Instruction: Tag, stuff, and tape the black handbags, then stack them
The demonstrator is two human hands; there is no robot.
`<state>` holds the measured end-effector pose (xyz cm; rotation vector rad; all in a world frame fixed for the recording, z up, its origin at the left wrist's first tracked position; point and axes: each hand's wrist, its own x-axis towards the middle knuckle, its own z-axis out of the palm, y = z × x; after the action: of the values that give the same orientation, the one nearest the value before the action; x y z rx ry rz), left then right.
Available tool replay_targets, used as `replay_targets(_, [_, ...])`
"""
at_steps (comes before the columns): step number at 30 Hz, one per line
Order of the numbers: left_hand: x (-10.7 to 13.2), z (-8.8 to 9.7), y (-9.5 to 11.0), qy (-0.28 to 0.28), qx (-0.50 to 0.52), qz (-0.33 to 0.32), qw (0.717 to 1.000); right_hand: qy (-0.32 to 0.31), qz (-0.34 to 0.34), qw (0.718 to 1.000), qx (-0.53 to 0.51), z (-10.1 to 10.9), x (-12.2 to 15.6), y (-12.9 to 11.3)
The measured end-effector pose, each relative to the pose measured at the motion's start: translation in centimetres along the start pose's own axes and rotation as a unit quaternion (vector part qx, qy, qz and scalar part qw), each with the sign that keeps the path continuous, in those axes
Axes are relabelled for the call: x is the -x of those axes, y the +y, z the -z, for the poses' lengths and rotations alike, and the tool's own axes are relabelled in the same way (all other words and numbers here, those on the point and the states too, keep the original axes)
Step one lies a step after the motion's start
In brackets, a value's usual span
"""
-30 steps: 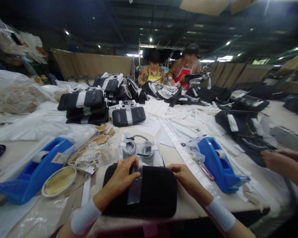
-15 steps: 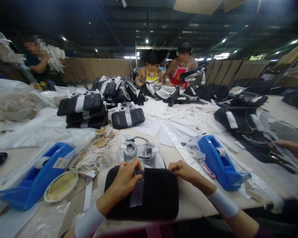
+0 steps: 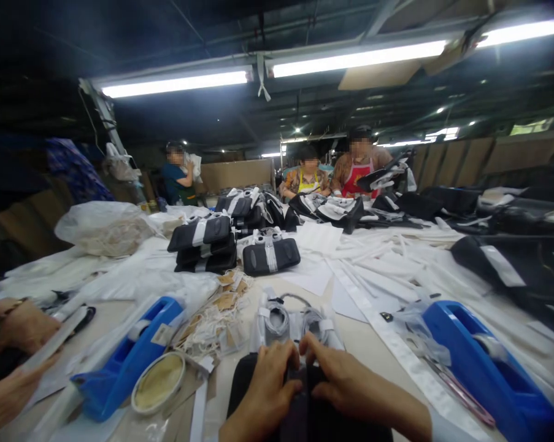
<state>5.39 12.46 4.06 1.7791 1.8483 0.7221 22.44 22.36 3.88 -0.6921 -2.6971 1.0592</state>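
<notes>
The black case (image 3: 238, 390) is lying flat on the table at the bottom centre of the frame, its near part running out of view below. Both hands are resting on its far edge. The left hand (image 3: 265, 396) is curling down over that edge with the thumb lying on top, closing on the case. The right hand (image 3: 350, 387) is doing the same just beside it, so the fingertips are meeting at the middle. Whether anything smaller is being pinched between them cannot be told.

Just above the hands, clear bags of coiled cable (image 3: 277, 322) are lying against the case. To the lower left, a round tin (image 3: 159, 382) is sitting beside a blue tape dispenser (image 3: 129, 359), with a heap of stringed paper tags (image 3: 212, 316) above them. A second blue dispenser (image 3: 479, 368) is standing at the lower right.

Further up, near the centre, a banded case (image 3: 271, 256) is lying beside a stack of cases (image 3: 203, 242). At the left edge, a co-worker's hands (image 3: 21, 325) are holding a white strip.
</notes>
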Motion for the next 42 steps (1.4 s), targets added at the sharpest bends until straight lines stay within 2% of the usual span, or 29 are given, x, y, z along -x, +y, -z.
replay_targets(6, [0.0,-0.9,-0.8,0.022,-0.002,0.003,1.000,0.018,-0.013,0.998,0.064,-1.6,0.0,0.1])
replay_targets(11, [0.1,-0.8,-0.3,0.041,-0.020,-0.028,0.999,-0.030,-0.047,0.998,-0.037,-0.2,-0.5,-0.1])
replay_targets(20, [-0.2,-1.1,-0.8,0.050,-0.014,-0.064,0.997,-0.122,0.018,0.985,-0.118,1.5,-1.8,0.5])
replay_targets(25, [-0.9,-1.7,-1.7,0.042,-0.027,-0.062,0.997,-0.154,0.027,0.978,-0.140,1.6,-3.4,1.6])
replay_targets(28, [-1.2,-2.1,-2.5,0.026,-0.035,-0.064,0.997,-0.121,0.026,0.988,-0.087,1.0,-3.1,1.7])
replay_targets(31, [-1.3,-2.5,-3.2,0.022,-0.040,-0.080,0.996,-0.032,0.033,0.998,0.033,-0.3,-1.8,0.7])
replay_targets(34, [-1.3,-2.7,-3.7,0.025,-0.043,-0.095,0.994,0.093,0.023,0.982,0.164,-2.1,-0.1,-0.9])
replay_targets(36, [-1.3,-2.8,-3.9,0.026,-0.045,-0.100,0.994,0.158,0.025,0.967,0.198,-3.3,1.0,-1.7])
replay_targets(38, [-1.4,-2.9,-4.0,0.026,-0.046,-0.107,0.993,0.179,0.056,0.963,0.192,-4.5,2.0,-2.2])
replay_targets(42, [-1.4,-2.9,-4.2,0.026,-0.036,-0.113,0.993,0.163,0.115,0.961,0.190,-6.5,3.4,-2.5])
